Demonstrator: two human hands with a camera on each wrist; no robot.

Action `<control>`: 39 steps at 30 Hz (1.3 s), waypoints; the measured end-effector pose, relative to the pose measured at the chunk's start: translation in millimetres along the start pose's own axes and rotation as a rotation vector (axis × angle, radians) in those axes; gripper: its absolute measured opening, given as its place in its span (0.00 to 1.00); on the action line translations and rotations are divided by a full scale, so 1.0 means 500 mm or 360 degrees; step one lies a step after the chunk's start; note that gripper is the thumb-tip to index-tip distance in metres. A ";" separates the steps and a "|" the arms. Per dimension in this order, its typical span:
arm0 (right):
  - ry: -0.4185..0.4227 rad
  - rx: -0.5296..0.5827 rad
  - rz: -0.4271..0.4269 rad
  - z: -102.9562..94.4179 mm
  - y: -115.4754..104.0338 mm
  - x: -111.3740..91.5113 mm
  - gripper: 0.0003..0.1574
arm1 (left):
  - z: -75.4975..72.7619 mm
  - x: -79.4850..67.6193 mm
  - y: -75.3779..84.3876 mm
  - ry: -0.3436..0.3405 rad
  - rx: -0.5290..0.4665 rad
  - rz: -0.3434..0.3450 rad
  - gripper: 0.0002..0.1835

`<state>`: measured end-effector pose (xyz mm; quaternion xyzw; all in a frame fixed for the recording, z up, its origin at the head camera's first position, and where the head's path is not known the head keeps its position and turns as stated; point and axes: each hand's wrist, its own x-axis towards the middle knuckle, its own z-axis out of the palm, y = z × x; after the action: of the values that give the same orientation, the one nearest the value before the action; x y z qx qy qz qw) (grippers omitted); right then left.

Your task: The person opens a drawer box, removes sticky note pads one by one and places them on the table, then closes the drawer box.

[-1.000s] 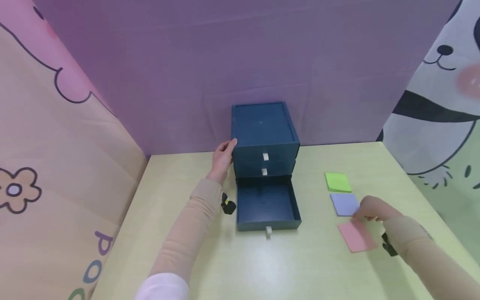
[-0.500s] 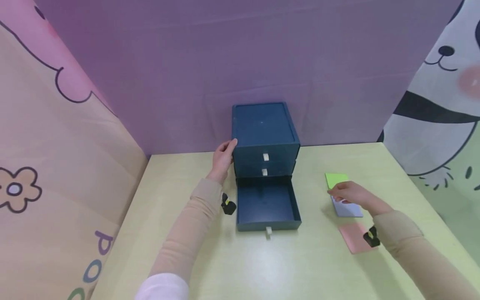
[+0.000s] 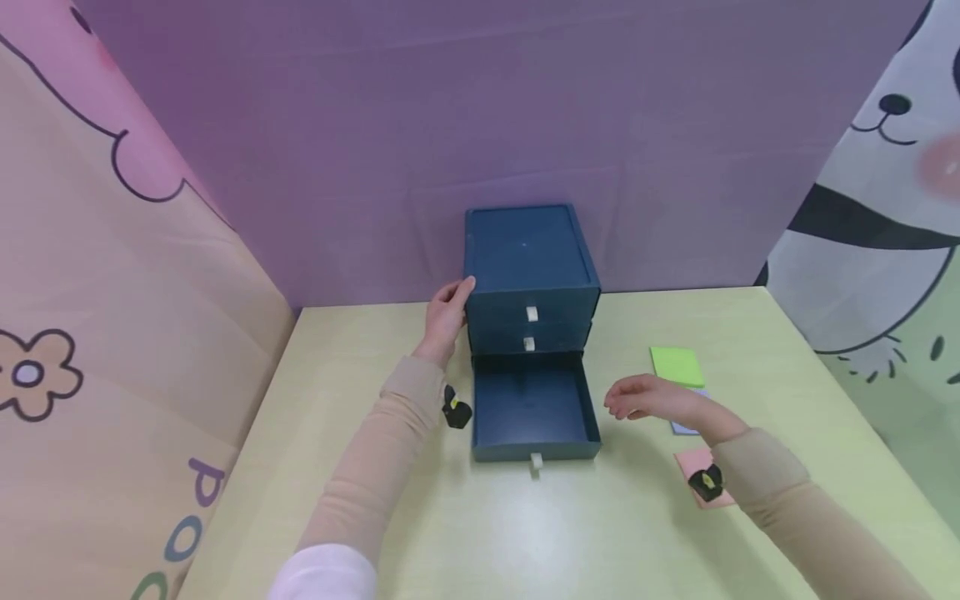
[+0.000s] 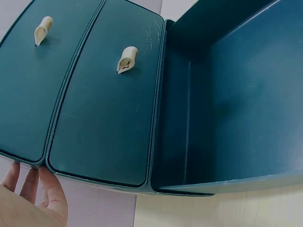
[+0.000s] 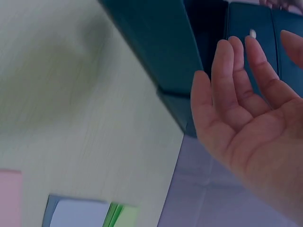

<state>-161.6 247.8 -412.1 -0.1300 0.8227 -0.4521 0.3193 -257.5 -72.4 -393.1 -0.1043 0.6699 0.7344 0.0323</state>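
Note:
A dark blue drawer unit (image 3: 528, 250) stands at the middle of the table against the back curtain. Its bottom drawer (image 3: 535, 408) is pulled out with nothing inside, while the two drawers above are closed. My left hand (image 3: 444, 318) rests against the unit's left side near the top front corner; the left wrist view shows fingertips (image 4: 52, 189) touching that side. To the right of the pulled-out drawer hovers my right hand (image 3: 652, 398), its fingers loosely bent and the palm bare in the right wrist view.
Green (image 3: 675, 367), lavender (image 3: 684, 428) and pink (image 3: 699, 463) sticky-note pads lie in a column on the right of the table (image 3: 525, 533). My right arm partly covers the lavender and pink ones. Purple cloth (image 3: 360, 150) hangs behind, with printed cloth on both sides.
My right hand has moved from the pink and lavender pads, past the green one, leftward to beside the pulled-out drawer. My left hand has stayed on the drawer unit.

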 end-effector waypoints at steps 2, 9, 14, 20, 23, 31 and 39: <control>-0.0034 -0.0010 -0.0003 0.017 -0.010 0.004 0.20 | 0.000 0.001 -0.001 0.0001 -0.0002 0.0001 0.29; -0.0234 -0.0047 -0.0174 0.082 -0.041 0.011 0.20 | -0.002 0.003 -0.004 0.0006 -0.0002 -0.0013 0.29; -0.0435 -0.0067 -0.0239 0.133 -0.046 0.013 0.17 | -0.003 0.002 -0.003 0.0009 -0.0011 -0.0019 0.29; -0.0509 -0.0146 -0.0144 0.178 -0.030 0.018 0.17 | -0.003 0.001 0.000 0.0016 -0.0018 -0.0008 0.29; -0.0481 -0.0200 -0.0059 0.198 -0.014 0.022 0.15 | -0.002 0.000 0.000 0.0022 -0.0006 -0.0005 0.29; -0.0321 -0.0133 -0.0032 0.239 0.027 0.033 0.22 | -0.001 -0.001 0.002 0.0007 -0.0004 -0.0010 0.28; -0.0172 0.0057 -0.0064 0.261 0.048 0.050 0.25 | 0.000 -0.004 0.003 0.0011 0.0009 -0.0013 0.29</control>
<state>-94.7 162.4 -492.7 -0.1649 0.7933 -0.4653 0.3564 -256.0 -72.3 -391.2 -0.1094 0.6716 0.7321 0.0333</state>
